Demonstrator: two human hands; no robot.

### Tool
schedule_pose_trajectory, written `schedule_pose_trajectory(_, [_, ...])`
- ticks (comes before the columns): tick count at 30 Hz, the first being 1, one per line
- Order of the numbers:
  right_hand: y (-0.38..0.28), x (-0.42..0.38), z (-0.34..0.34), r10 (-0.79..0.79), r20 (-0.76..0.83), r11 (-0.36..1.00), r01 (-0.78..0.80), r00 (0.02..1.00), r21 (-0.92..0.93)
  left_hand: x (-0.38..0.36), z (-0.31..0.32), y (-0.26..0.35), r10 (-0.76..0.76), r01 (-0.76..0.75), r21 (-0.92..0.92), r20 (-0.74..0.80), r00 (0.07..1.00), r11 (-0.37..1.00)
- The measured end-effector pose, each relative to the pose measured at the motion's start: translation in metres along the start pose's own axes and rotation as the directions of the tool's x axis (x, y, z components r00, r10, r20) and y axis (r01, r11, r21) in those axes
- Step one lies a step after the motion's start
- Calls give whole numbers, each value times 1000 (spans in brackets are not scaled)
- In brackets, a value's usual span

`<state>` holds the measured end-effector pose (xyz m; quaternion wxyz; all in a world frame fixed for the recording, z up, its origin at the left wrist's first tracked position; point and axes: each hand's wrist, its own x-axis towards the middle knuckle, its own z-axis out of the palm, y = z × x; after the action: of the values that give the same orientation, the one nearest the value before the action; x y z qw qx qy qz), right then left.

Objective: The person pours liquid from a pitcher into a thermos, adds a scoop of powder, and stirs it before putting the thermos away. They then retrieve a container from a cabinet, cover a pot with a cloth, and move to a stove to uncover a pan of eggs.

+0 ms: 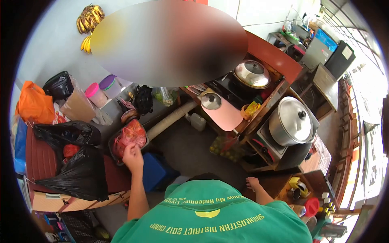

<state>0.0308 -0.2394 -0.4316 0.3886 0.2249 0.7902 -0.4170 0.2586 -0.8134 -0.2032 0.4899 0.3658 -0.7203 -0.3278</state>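
Observation:
My left hand (pixel 133 158) is closed with its fingertips on the top of a red plastic bag (pixel 133 135). The bag sits in a dark square container (pixel 112 152) beside a red-brown surface. What the bag holds cannot be made out. Far to the right, my right hand (pixel 252 183) hangs with its fingers apart and nothing in it, below the stove stand. A blue stool-like object (pixel 156 172) stands just right of my left forearm.
Black bags (pixel 83 174) lie on the left surface (pixel 40 156). A large lidded pot (pixel 291 121) sits on a stove at right, with a lidded pan (pixel 252 74) and pink board (pixel 223 115) behind. A white jug (pixel 197 121) and a bag of green fruit (pixel 223 149) are low down.

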Motion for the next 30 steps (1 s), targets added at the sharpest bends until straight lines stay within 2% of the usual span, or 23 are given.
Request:
schedule_pose_trajectory(1, [-6, 3, 0, 2, 7, 991, -3, 1000, 137, 8, 21, -6, -23, 23, 0, 67, 997, 1000])
schedule_pose_trajectory(2, [-7, 9, 2, 2, 14, 992, -4, 1000, 127, 17, 38, 3, 8, -20, 99, 120, 993, 995])
schedule_pose_trajectory(4, [1, 21, 10, 37, 55, 984, -46, 998, 172, 42, 76, -17, -7, -14, 123, 175, 985, 992])
schedule_pose_trajectory(6, [13, 27, 27, 97, 72, 978, -109, 993, 177, 75, 119, -68, -214, 221, 13, 314, 925, 975])
schedule_pose_trajectory(7, [30, 38, 35, 105, 107, 972, -125, 989, 200, 95, 134, -67, -213, 220, 14, 317, 924, 975])
schedule_pose_trajectory(8, [48, 53, 38, -123, 267, 935, 202, 956, -291, 116, 149, -65, -421, 510, -146, 400, 814, 848])
schedule_pose_trajectory(9, [67, 68, 41, -342, 405, 573, 530, 848, -625, 139, 165, -66, -568, 748, -263, 514, 643, 609])
schedule_pose_trajectory(10, [62, 43, 48, -507, 413, 355, 620, 757, -700, 164, 184, -76, -567, 751, -259, 520, 639, 608])
schedule_pose_trajectory(11, [148, 122, 71, -457, 448, 331, 615, 768, -716, 192, 203, -92, -589, 803, -334, 550, 592, 494])
schedule_pose_trajectory(12, [122, 82, 68, -341, 342, 564, 482, 875, -670, 219, 223, -114, -602, 839, -400, 585, 544, 369])
schedule_pose_trajectory(13, [98, 58, 68, -239, 256, 713, 348, 937, -609, 245, 246, -138, -610, 848, -400, 590, 528, 348])
schedule_pose_trajectory(14, [77, 43, 70, -156, 190, 798, 238, 969, -554, 269, 268, -153, -599, 849, -398, 603, 527, 347])
schedule_pose_trajectory(15, [58, 32, 74, -99, 148, 842, 162, 984, -515, 289, 288, -166, -654, 850, -403, 548, 521, 340])
schedule_pose_trajectory(16, [39, 23, 78, -61, 117, 866, 111, 991, -487, 306, 306, -181, -711, 853, -404, 488, 507, 331])
schedule_pose_trajectory(20, [-34, 5, 97, 3, 44, 916, 15, 999, -400, 361, 365, -220, -769, 769, -613, 397, 500, 183])
schedule_pose_trajectory(21, [-51, 3, 103, 5, 32, 925, 7, 999, -380, 368, 373, -227, -777, 777, -604, 398, 488, 179])
schedule_pose_trajectory(22, [-69, 2, 110, 5, 18, 943, 1, 1000, -333, 373, 378, -229, -764, 742, -642, 376, 525, 194])
schedule_pose_trajectory(23, [-88, 4, 118, 12, 3, 965, -11, 1000, -261, 378, 383, -230, -747, 703, -679, 353, 563, 209])
schedule_pose_trajectory(24, [-107, 7, 126, 23, -20, 988, -26, 1000, -153, 382, 386, -225, -752, 711, -671, 353, 556, 211])
schedule_pose_trajectory(26, [-157, 10, 149, 64, -55, 987, -55, 996, 150, 391, 388, -205, -757, 703, -642, 284, 589, 306])
schedule_pose_trajectory(27, [-183, 12, 162, 89, -69, 947, -63, 994, 314, 394, 388, -197, -759, 714, -629, 291, 583, 307])
schedule_pose_trajectory(29, [-240, 1, 180, 47, -49, 949, -29, 998, 314, 405, 388, -182, -609, 636, -572, 276, 744, 518])
schedule_pose_trajectory(30, [-256, 1, 190, 56, -50, 948, -38, 997, 317, 414, 388, -178, -610, 642, -565, 282, 741, 519])
